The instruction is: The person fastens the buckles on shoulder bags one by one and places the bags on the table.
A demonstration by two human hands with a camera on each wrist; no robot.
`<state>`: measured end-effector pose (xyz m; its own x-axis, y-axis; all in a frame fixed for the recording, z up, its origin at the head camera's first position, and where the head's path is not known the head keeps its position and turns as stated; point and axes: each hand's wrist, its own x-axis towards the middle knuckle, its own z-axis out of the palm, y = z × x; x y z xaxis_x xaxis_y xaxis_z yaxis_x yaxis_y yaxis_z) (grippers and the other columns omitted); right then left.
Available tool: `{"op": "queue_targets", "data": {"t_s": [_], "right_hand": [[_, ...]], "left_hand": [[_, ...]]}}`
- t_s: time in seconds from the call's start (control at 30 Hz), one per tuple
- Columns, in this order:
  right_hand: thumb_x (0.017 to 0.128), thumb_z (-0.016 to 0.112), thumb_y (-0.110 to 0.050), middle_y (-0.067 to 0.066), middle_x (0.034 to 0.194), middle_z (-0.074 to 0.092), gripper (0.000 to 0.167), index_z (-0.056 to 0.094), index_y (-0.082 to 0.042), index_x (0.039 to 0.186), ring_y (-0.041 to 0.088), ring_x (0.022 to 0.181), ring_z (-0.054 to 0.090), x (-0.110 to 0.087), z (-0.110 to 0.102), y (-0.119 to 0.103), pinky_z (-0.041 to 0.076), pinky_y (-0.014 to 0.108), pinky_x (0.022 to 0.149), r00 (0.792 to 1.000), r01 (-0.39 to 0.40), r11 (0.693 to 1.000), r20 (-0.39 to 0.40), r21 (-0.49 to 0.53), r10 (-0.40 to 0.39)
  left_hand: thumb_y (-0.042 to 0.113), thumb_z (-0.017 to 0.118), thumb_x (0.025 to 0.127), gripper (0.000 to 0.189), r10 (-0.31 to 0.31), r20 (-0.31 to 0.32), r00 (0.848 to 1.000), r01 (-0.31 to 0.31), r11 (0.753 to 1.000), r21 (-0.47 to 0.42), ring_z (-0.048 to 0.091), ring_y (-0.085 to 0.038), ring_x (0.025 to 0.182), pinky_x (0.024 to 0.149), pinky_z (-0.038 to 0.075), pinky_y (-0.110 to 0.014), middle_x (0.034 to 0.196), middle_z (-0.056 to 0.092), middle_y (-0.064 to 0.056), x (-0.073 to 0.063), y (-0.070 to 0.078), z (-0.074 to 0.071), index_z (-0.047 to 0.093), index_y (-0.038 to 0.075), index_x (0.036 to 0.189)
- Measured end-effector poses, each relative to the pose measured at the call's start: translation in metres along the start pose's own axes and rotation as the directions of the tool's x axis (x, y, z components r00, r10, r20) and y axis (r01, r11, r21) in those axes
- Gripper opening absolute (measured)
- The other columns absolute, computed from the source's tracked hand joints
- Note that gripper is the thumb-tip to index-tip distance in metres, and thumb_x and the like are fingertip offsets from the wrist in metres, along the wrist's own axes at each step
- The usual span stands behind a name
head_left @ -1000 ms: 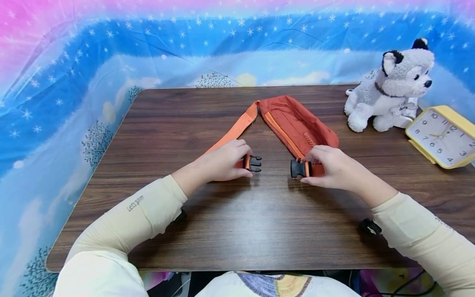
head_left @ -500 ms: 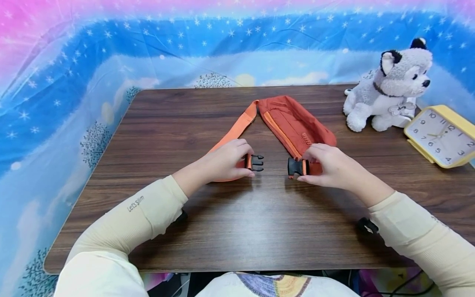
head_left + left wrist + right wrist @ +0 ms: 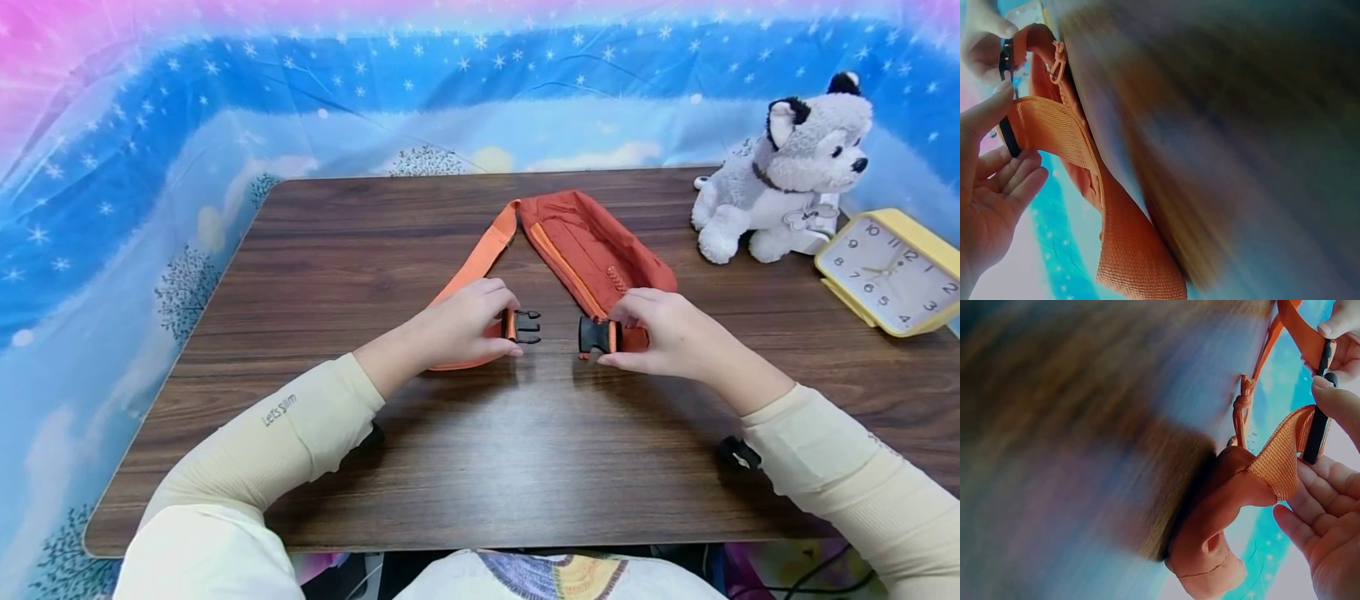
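One buckle plug [image 3: 512, 326], left hand [image 3: 480, 320] pinching it, points crosswise at right hand's [image 3: 663, 335] pinched socket [image 3: 594, 335].

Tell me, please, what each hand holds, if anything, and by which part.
The left hand pinches the pronged buckle half by its strap end; the right hand pinches the socket half, also by its strap end.

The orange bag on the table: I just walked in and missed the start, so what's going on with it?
A person is handling its buckle. The left hand pinches the pronged half, and the right hand pinches the socket half. The prongs point toward the socket, with a gap between; the buckle isn't fastened. The bag lies on the table beyond the hands.
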<state>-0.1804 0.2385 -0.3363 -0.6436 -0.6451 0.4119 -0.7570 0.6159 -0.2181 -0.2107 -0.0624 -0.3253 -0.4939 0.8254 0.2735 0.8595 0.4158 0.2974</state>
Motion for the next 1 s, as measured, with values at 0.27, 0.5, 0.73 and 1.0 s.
{"op": "queue_targets", "data": {"t_s": [0.27, 0.5, 0.73, 1.0], "right_hand": [[0.065, 0.084, -0.038, -0.002, 0.078, 0.054, 0.043, 0.059, -0.01, 0.086, 0.01, 0.069, 0.048, 0.0, 0.0, -0.001, 0.044, 0.028, 0.06, 1.0, -0.003, 1.0, 0.002, 0.004, 0.003], [0.066, 0.084, -0.039, -0.002, 0.078, 0.055, 0.043, 0.06, -0.01, 0.087, 0.01, 0.069, 0.049, 0.001, 0.0, -0.002, 0.045, 0.029, 0.06, 1.0, -0.009, 1.0, 0.003, 0.001, 0.009], [0.066, 0.084, -0.038, -0.001, 0.078, 0.055, 0.043, 0.06, -0.009, 0.087, 0.011, 0.069, 0.05, 0.002, 0.0, -0.004, 0.045, 0.029, 0.06, 1.0, -0.004, 1.0, 0.005, 0.005, 0.004], [0.066, 0.084, -0.039, -0.002, 0.078, 0.056, 0.043, 0.06, -0.009, 0.087, 0.01, 0.068, 0.049, 0.004, -0.001, -0.007, 0.044, 0.028, 0.059, 1.0, 0.0, 1.0, 0.015, 0.01, 0.0]], "left_hand": [[0.029, 0.074, 0.082, 0.041, 0.019, -0.006, 1.0, -0.019, 1.0, -0.012, 0.045, -0.016, 0.078, 0.069, 0.039, -0.028, 0.094, 0.054, -0.008, 0.004, 0.004, 0.003, 0.06, -0.003, 0.105], [0.029, 0.074, 0.082, 0.041, 0.047, -0.025, 0.999, -0.047, 0.999, -0.011, 0.045, -0.018, 0.08, 0.071, 0.038, -0.029, 0.096, 0.054, -0.008, 0.009, 0.007, 0.003, 0.059, -0.002, 0.106], [0.028, 0.074, 0.082, 0.041, 0.059, -0.051, 0.997, -0.061, 0.998, -0.026, 0.045, -0.017, 0.081, 0.071, 0.038, -0.029, 0.095, 0.054, -0.007, 0.011, 0.011, 0.003, 0.059, -0.002, 0.105], [0.029, 0.074, 0.082, 0.041, 0.062, -0.039, 0.997, -0.063, 0.998, -0.013, 0.044, -0.017, 0.079, 0.07, 0.037, -0.029, 0.094, 0.054, -0.007, 0.013, 0.011, 0.005, 0.059, -0.001, 0.105]]}}
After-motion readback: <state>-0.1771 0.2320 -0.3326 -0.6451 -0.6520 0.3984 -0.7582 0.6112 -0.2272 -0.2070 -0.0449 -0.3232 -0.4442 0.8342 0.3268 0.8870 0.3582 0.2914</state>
